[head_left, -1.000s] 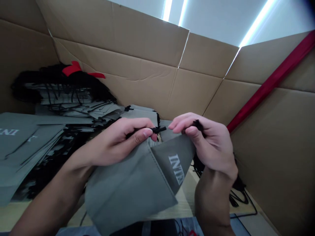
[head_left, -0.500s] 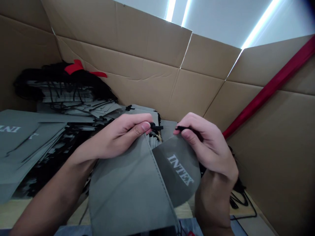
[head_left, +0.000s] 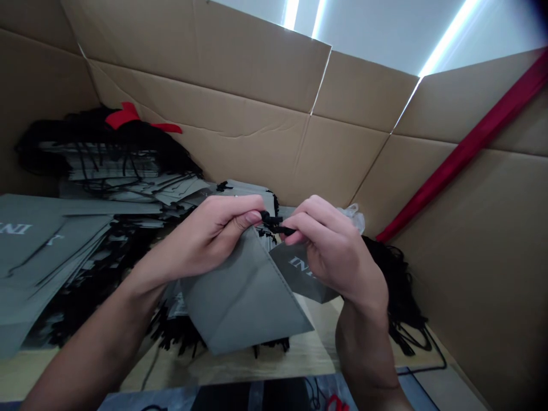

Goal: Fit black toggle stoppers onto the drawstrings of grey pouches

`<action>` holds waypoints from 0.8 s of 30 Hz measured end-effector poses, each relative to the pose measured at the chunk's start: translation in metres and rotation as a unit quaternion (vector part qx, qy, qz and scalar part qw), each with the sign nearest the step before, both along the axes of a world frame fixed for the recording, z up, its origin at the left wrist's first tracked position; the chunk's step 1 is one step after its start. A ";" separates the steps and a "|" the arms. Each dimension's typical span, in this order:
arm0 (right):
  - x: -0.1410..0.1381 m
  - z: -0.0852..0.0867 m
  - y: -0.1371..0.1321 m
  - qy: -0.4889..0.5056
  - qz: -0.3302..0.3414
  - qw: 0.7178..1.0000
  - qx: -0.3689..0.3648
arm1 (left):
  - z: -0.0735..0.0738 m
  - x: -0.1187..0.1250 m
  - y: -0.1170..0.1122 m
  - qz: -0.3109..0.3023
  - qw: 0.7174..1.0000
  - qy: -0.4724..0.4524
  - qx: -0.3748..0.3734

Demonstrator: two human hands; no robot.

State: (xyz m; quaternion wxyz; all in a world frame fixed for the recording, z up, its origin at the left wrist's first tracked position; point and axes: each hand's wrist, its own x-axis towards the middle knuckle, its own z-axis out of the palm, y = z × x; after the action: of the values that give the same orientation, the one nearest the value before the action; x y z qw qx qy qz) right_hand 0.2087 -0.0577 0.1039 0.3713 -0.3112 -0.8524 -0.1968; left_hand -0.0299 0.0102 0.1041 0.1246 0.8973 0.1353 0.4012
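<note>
My left hand [head_left: 222,231] is closed, pinching the knotted end of a black cord [head_left: 269,219] at the upper corner of a grey fabric pouch [head_left: 248,297]. The pouch hangs below that hand with its stitched edge slanting down to the right. My right hand [head_left: 336,245] is closed too, its fingertips on a short black cord end [head_left: 286,230] close beside the knot. Behind the right hand shows a darker grey panel [head_left: 295,279] with white lettering, partly covered; I cannot tell whether it belongs to the same pouch.
Stacks of grey pouches with black cords [head_left: 81,251] lie on the left, below a heap of black cords [head_left: 98,137] with a red strip. More black cords [head_left: 391,285] lie at right on the wooden table [head_left: 180,371]. Cardboard walls [head_left: 240,108] enclose the back; a red band [head_left: 462,148] slants across the right.
My right hand has moved left, bringing its cord end up to the knot in my left hand. The pouch's lower edge has swung up, and the lettered panel is now more covered.
</note>
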 end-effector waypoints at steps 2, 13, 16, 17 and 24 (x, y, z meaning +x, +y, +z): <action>0.000 0.000 0.001 -0.005 0.004 1.000 -0.007 | 0.000 0.000 0.001 -0.002 1.000 0.001 0.000; 0.015 0.008 -0.012 0.123 0.028 0.985 -0.116 | -0.004 0.003 -0.001 0.096 0.988 -0.099 -0.069; 0.025 0.012 -0.027 0.214 -0.031 0.973 -0.085 | -0.006 0.000 0.009 0.206 0.937 -0.251 -0.130; 0.027 0.013 -0.032 0.230 -0.047 0.969 -0.070 | -0.007 -0.002 0.016 0.230 0.912 -0.301 -0.156; 0.016 0.010 -0.036 0.073 -0.024 0.991 -0.107 | -0.027 -0.018 0.079 0.190 0.830 -0.422 -0.311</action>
State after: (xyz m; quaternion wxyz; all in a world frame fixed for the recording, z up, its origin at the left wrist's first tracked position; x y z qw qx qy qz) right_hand 0.2248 -0.0933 0.1139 0.3923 -0.3833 -0.8313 -0.0903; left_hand -0.0480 0.0894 0.0771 0.3636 0.5111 0.3545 0.6935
